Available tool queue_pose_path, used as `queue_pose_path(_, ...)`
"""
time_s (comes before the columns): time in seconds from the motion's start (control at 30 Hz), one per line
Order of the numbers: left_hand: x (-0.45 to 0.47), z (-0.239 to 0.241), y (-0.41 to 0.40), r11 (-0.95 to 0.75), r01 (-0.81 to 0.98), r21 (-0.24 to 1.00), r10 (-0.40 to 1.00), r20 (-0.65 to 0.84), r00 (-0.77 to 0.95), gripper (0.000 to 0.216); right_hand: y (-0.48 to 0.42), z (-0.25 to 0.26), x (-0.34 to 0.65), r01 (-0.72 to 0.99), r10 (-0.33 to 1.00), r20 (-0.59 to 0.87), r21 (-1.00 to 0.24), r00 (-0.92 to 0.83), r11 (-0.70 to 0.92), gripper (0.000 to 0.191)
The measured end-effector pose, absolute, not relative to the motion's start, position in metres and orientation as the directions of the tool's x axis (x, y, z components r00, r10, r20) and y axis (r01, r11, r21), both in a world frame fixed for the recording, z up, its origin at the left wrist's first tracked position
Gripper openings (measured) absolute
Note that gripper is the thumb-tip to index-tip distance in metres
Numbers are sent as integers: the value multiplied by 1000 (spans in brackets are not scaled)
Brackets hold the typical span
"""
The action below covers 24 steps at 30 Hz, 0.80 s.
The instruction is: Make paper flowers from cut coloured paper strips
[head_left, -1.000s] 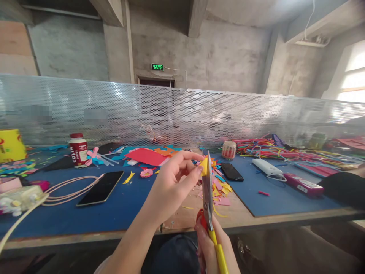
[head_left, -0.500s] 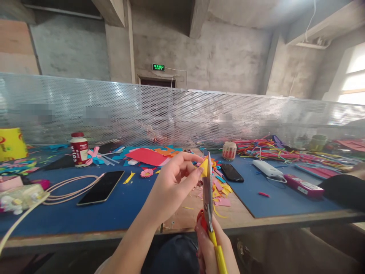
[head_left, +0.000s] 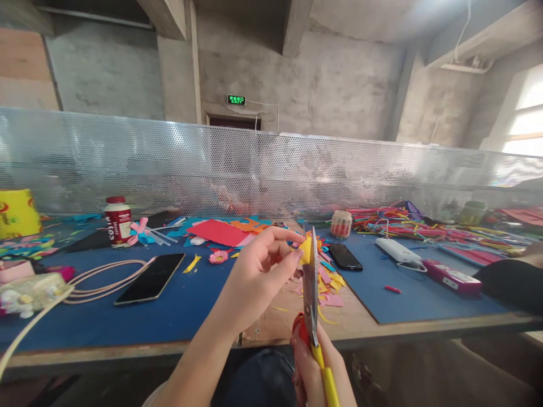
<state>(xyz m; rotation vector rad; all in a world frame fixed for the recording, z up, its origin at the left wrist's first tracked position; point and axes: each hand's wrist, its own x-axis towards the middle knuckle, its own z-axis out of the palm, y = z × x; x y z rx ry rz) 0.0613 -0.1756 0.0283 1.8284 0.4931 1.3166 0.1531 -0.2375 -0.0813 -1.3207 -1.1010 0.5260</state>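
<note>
Pinched between thumb and fingers of the left hand (head_left: pixel 258 268), yellow paper (head_left: pixel 305 247) sits at the blades of the scissors (head_left: pixel 311 291), whose handles the right hand (head_left: pixel 308 367) grips at six o'clock from it, with a black phone (head_left: pixel 345 257) at three o'clock.

A craft workshop is indicated: cut paper scraps (head_left: pixel 334 300) are strewn toward the near edge of the tabletop (head_left: pixel 186 322), and coloured craft strands (head_left: pixel 379 219) are heaped near its far edge, along which a perforated metal screen (head_left: pixel 292 164) is stood. On the bare concrete wall (head_left: pixel 339 85), a lit exit sign (head_left: pixel 236 100) is seen.
</note>
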Motion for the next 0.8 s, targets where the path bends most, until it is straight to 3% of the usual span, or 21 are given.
queue_pose_path(0.8, 62, 25, -172, -583, -126, 802, 710, 579, 402, 15, -235, -85, 153, 323, 815, 344, -924, 466, 205, 36)
